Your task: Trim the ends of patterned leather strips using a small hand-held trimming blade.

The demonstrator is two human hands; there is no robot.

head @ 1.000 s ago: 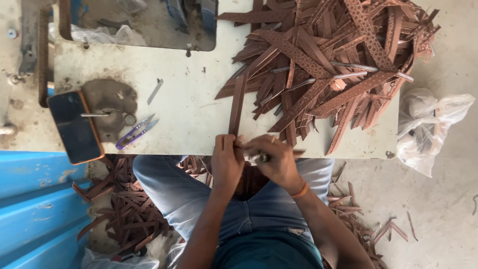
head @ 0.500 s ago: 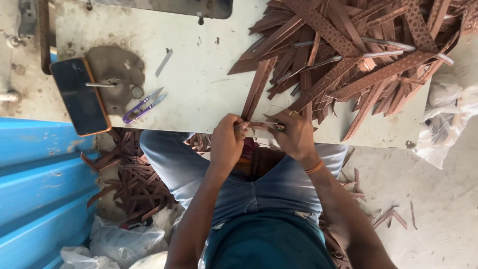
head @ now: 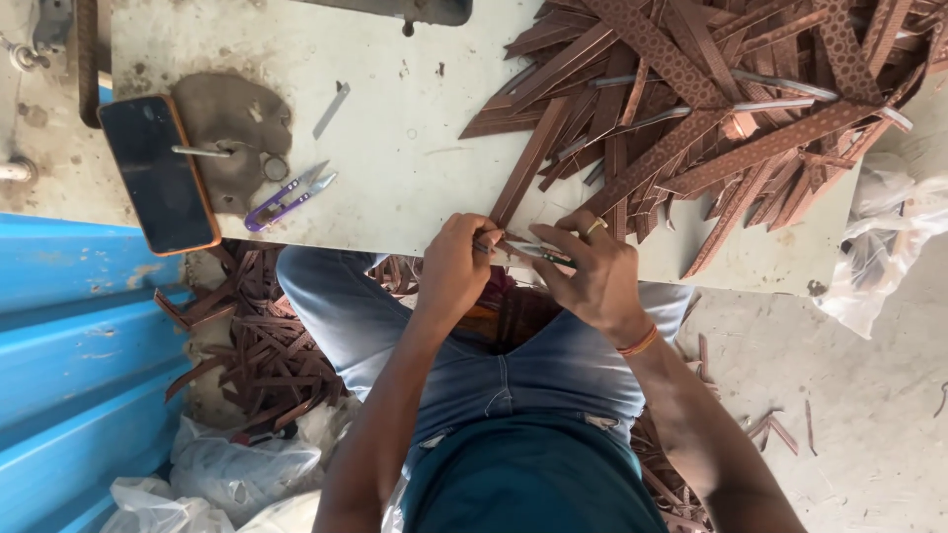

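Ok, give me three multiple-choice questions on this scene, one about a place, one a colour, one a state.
1. Where does the phone lie? A on the table's left end; B on the floor; C on the strap pile.
2. What colour are the thread snips' handles? A red; B purple; C green.
3. What are the left hand and right hand doing? A resting flat; B pinching a brown strap at the table edge; C holding the phone.

A: it lies beside the snips. B: purple loops show. B: both sets of fingers grip it.
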